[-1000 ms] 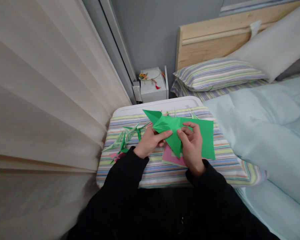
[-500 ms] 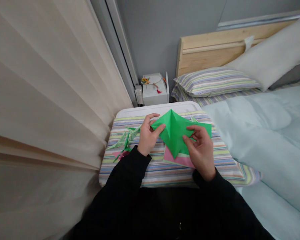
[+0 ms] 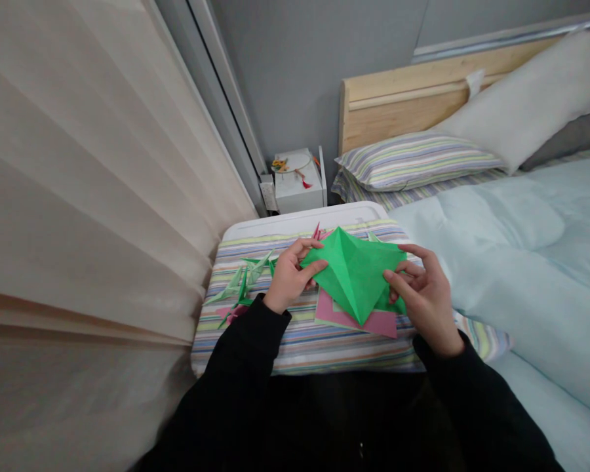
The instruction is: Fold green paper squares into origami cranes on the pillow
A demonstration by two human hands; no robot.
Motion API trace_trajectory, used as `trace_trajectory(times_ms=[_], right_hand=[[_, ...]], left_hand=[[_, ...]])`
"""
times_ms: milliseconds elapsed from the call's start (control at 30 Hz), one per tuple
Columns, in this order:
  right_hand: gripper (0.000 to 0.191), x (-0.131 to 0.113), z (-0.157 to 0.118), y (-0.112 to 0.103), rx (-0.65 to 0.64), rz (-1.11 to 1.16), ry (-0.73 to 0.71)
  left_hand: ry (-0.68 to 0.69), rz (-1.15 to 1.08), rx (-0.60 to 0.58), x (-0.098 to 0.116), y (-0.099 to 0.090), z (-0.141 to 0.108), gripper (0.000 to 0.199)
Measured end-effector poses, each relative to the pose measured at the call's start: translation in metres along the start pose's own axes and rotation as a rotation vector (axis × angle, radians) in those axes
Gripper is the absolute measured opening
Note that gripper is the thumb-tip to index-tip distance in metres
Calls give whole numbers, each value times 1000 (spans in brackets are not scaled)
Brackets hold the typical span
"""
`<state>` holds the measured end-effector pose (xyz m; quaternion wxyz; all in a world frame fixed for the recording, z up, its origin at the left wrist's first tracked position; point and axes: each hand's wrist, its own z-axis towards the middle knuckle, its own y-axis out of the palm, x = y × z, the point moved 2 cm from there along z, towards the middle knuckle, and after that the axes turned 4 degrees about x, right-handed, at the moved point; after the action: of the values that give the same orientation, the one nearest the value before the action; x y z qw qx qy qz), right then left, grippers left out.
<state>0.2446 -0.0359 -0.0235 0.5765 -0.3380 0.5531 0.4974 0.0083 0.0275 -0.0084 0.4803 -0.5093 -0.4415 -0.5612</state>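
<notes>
A creased green sheet of origami paper (image 3: pixel 351 269) is held up above the table, its top corner pointing away and its lower corner toward me. My left hand (image 3: pixel 295 272) pinches its left corner between thumb and fingers. At the opposite corner, my right hand (image 3: pixel 420 288) is closed on the paper with thumb and fingertips. Beneath lie pink sheets of paper (image 3: pixel 383 326), partly covered by the green one. Left of my left hand rest folded green paper cranes (image 3: pixel 243 285) and a pink folded piece (image 3: pixel 236 314).
A striped cloth (image 3: pixel 295 347) covers the small table, with the white table rim (image 3: pixel 305 219) showing at the back. Beyond it stands a white bedside cabinet (image 3: pixel 299 193). A curtain (image 3: pixel 128 164) hangs at left; a bed with a pale blue quilt (image 3: pixel 535 229) lies at right.
My right hand has moved right, from the middle of the green paper to its right corner. The paper now spreads wider, and a pink folded piece behind it has come into view.
</notes>
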Motion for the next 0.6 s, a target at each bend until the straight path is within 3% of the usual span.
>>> trace_trajectory(times_ms=[167,333,500,600], right_hand=[[43,3,6,-5,28,74,119],[49,0,2,-8,19,164,125],[51,0,-3,-6,-157,108,127],[44,1,-2,-7,-162,44,96]], left_hand=[[-12,-63,21,-2,-1,2,37],[7,-87,63,-4,-4,3,30],[-25,-96,-7,-1,-4,1,36],[-73,-55,-81,1,-2,-2,45]])
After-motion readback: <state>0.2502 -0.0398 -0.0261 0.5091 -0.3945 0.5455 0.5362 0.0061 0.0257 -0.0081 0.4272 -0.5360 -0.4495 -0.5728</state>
